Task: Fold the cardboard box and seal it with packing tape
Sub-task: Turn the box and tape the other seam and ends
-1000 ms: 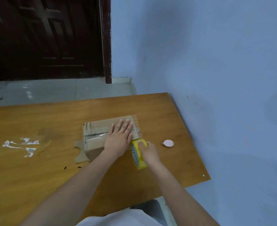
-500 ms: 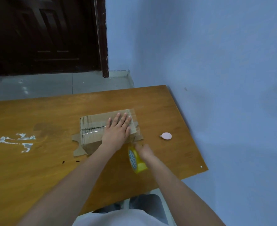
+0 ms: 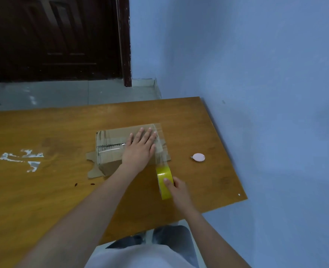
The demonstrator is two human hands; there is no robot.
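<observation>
A small brown cardboard box (image 3: 111, 141) lies on the wooden table (image 3: 43, 190), its top crossed by strips of clear tape and a loose flap sticking out at its near left. My left hand (image 3: 140, 147) lies flat on the box top, fingers spread. My right hand (image 3: 176, 187) grips a yellow roll of packing tape (image 3: 164, 180) just in front of the box's right end. A stretch of clear tape (image 3: 160, 155) runs from the roll up over the box's right edge.
A small round pink tape cutter (image 3: 198, 157) lies on the table to the right of the box. White tape scraps (image 3: 22, 158) are stuck to the tabletop at the left. A blue wall (image 3: 256, 74) borders the table's right side; a dark door (image 3: 53, 35) stands beyond.
My right hand has pulled the yellow roll toward me, away from the box, drawing out a length of clear tape. My left hand has stayed pressed on the box top.
</observation>
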